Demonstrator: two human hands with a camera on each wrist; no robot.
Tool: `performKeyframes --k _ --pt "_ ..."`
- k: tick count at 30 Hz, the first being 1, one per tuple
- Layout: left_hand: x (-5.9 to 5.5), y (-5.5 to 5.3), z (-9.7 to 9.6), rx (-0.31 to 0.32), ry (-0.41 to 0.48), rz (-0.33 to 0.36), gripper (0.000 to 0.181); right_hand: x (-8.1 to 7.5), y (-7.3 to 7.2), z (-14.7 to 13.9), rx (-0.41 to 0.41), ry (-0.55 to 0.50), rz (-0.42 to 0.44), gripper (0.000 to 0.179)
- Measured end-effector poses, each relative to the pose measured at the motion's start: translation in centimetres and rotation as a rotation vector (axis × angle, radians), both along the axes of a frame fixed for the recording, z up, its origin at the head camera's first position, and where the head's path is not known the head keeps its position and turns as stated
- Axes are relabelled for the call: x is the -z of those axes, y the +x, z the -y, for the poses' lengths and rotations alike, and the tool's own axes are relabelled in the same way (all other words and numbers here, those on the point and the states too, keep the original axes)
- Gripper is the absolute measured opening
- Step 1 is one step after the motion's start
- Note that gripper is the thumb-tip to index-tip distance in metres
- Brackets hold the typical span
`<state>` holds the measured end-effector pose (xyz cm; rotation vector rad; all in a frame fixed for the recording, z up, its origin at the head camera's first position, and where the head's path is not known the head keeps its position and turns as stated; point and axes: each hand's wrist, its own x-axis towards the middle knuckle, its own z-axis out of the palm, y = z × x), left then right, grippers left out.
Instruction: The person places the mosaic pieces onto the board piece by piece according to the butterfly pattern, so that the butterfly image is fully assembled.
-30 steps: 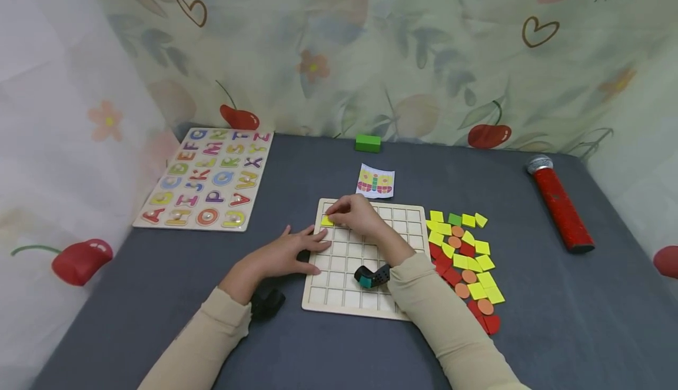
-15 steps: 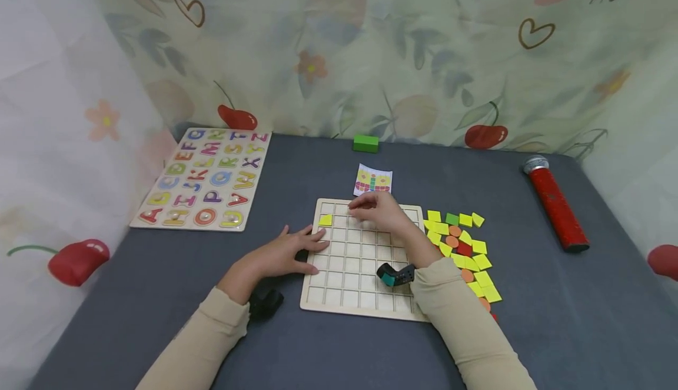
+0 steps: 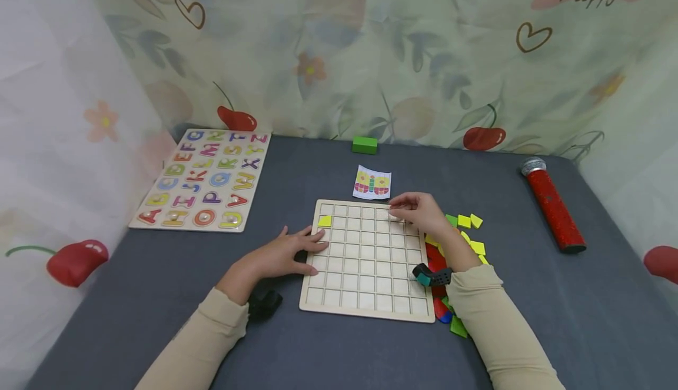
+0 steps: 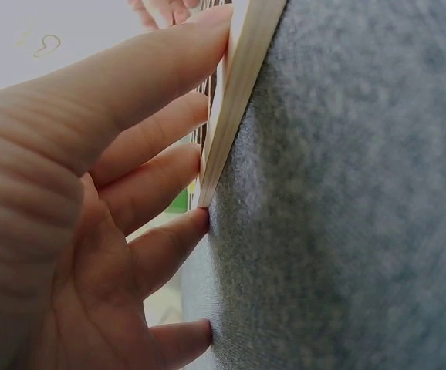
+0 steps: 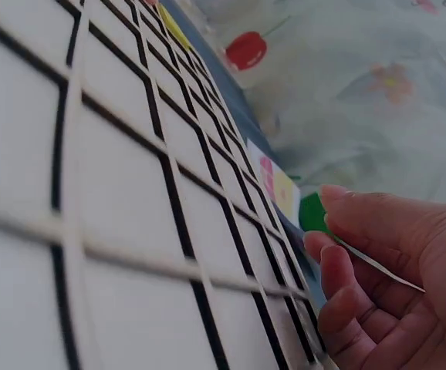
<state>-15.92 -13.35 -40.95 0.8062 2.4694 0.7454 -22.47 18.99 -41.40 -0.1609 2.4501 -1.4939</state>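
In the head view my left hand (image 3: pixel 283 253) rests at the left edge of a wooden grid board (image 3: pixel 313 305), fingers spread. The left wrist view shows the thumb and fingertips against the board's edge (image 4: pixel 242 92). One yellow tile (image 3: pixel 325 221) lies in a cell near the board's upper left corner. My right hand (image 3: pixel 424 212) is over the board's upper right corner, fingers loosely bent. No piece shows between its thumb and fingers in the right wrist view, where a green block (image 5: pixel 312 213) appears behind the fingertips.
Loose yellow tiles (image 3: pixel 464 221) and red pieces (image 3: pixel 435 260) lie right of the board, partly under the right arm. A butterfly pattern card (image 3: pixel 372 183) lies behind the board. An alphabet puzzle (image 3: pixel 198 181) is at left, a red microphone (image 3: pixel 556 207) at right.
My right hand has let go of the yellow tile, now in its cell, and has moved right across the board to the upper right corner. My left hand has stayed in place.
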Motion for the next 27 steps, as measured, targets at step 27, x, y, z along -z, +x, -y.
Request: performKeyframes --k 27 --pt "0.2 0.0 0.0 -0.002 0.005 0.002 0.064 0.3 1.0 -7.9 0.077 0.248 -0.016 0.033"
